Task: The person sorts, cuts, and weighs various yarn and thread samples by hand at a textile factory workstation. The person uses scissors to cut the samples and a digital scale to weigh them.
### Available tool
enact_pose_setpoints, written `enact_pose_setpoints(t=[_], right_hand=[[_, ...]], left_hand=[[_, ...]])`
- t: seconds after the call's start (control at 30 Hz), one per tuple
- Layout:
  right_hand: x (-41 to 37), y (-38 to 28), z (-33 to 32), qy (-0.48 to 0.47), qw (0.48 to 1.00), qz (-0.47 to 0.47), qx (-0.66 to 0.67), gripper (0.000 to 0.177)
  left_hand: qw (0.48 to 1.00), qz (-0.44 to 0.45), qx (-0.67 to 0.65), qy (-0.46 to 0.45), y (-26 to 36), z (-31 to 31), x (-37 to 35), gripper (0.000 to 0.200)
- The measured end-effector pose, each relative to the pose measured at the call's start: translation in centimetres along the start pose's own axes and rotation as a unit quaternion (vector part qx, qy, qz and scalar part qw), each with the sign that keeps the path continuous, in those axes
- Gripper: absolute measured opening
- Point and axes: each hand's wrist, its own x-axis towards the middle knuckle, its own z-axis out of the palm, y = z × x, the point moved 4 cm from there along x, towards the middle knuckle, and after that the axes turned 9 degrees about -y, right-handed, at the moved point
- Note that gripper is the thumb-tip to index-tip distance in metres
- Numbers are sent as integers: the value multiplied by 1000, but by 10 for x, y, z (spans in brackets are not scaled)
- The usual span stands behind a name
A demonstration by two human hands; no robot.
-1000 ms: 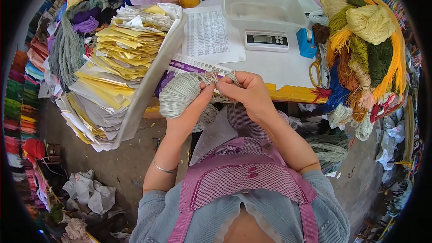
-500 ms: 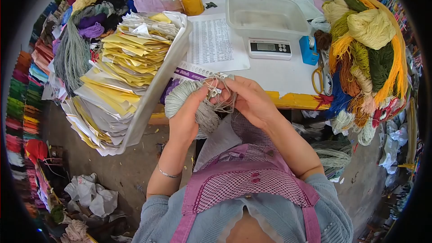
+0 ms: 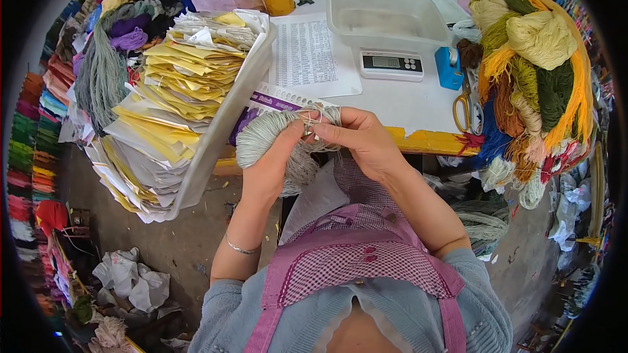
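Here we go: the right thumb has closed in on the left at the skein's stranded end!
The pale grey skein (image 3: 261, 140) is up at the worktop's (image 3: 386, 104) near edge, left hand (image 3: 265, 167) clamped round it, right hand (image 3: 366, 140) pinching strands, fingers together. Looks like fingertip strand work, calling for a steady left grip. Count: one held skein, one scale (image 3: 391, 65), one plastic tub (image 3: 386, 38), one tape dispenser (image 3: 450, 70); yarn heap (image 3: 540, 39) too tangled to count.

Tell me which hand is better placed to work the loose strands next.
Probably the right hand: its fingers are at the loose strands, while the left hand supports the grey yarn.
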Motion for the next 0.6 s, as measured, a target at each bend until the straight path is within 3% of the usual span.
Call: enact_pose_setpoints(t=[0.2, 0.33, 0.4, 0.43, 0.53, 0.6], right_hand=[[0, 3, -3, 3, 999, -40, 13, 21], [0, -2, 5, -23, 993, 2, 117, 22], [1, -8, 18, -16, 998, 26, 47, 26], [3, 6, 7, -15, 998, 52, 15, 23], [2, 8, 5, -30, 999, 30, -24, 18], [0, 2, 10, -21, 1000, 19, -13, 17]], left_hand=[[997, 22, 74, -26, -8, -11, -2, 25], [998, -49, -25, -36, -7, -2, -2, 43], [984, -31, -119, -126, -6, 4, -2, 59], [987, -34, -91, -130, -6, 7, -3, 67], [977, -39, -119, -173, -8, 7, -4, 63], [981, -61, -116, -142, -3, 7, -4, 58]])
